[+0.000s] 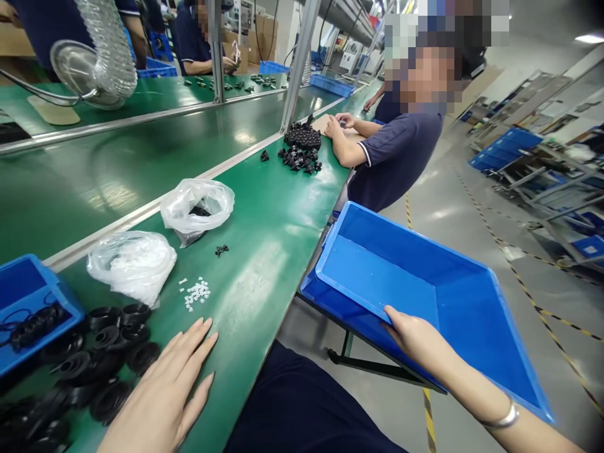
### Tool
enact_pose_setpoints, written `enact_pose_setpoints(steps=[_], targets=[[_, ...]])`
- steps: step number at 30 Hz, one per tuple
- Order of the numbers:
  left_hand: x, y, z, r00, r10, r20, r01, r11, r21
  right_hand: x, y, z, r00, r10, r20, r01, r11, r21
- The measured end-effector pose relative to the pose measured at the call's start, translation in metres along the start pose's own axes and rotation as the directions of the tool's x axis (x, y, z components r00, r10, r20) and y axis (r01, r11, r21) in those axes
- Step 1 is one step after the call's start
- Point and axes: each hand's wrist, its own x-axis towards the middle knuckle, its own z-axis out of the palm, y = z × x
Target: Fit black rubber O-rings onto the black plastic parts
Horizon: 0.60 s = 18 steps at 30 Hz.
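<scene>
My left hand [172, 384] lies flat on the green tabletop [255, 277], fingers stretched out and holding nothing. Beside it on the left is a heap of black round plastic parts [101, 352]. Just beyond the fingertips are several small white pieces [197, 293] and a few tiny black pieces [221, 250]. On my right, a large blue plastic bin [382, 264] rests on a dark stand. My right hand [410, 333] grips the bin's near rim, its thumb over the edge and the other fingers hidden below.
Two clear plastic bags, one with white contents [132, 264] and one with dark contents [197, 211], stand on the table. A small blue bin [33, 308] is at left. Farther along, a co-worker [396, 138] sits by a pile of black parts [302, 145]. Metal posts rise behind.
</scene>
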Motion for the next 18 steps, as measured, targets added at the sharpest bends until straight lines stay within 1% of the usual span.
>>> enact_pose_setpoints(steps=[3, 6, 13, 18], targets=[[0.000, 0.001, -0.001, 1.000, 0.001, -0.010, -0.001, 1.000, 0.016, 0.008, -0.009, 0.002, 1.000, -0.023, -0.001, 0.023, 1.000, 0.013], [0.000, 0.002, -0.001, 1.000, 0.008, -0.016, -0.007, 1.000, 0.023, 0.015, -0.011, 0.003, 0.999, -0.035, -0.019, 0.035, 0.999, 0.016], [-0.002, 0.000, 0.000, 1.000, 0.007, -0.018, -0.006, 1.000, 0.031, 0.018, -0.004, 0.014, 0.997, 0.031, -0.075, -0.036, 0.998, -0.059], [-0.002, 0.000, 0.000, 0.999, 0.016, -0.029, -0.015, 0.999, 0.045, 0.022, -0.002, 0.009, 0.997, 0.059, -0.053, -0.061, 0.997, -0.054]])
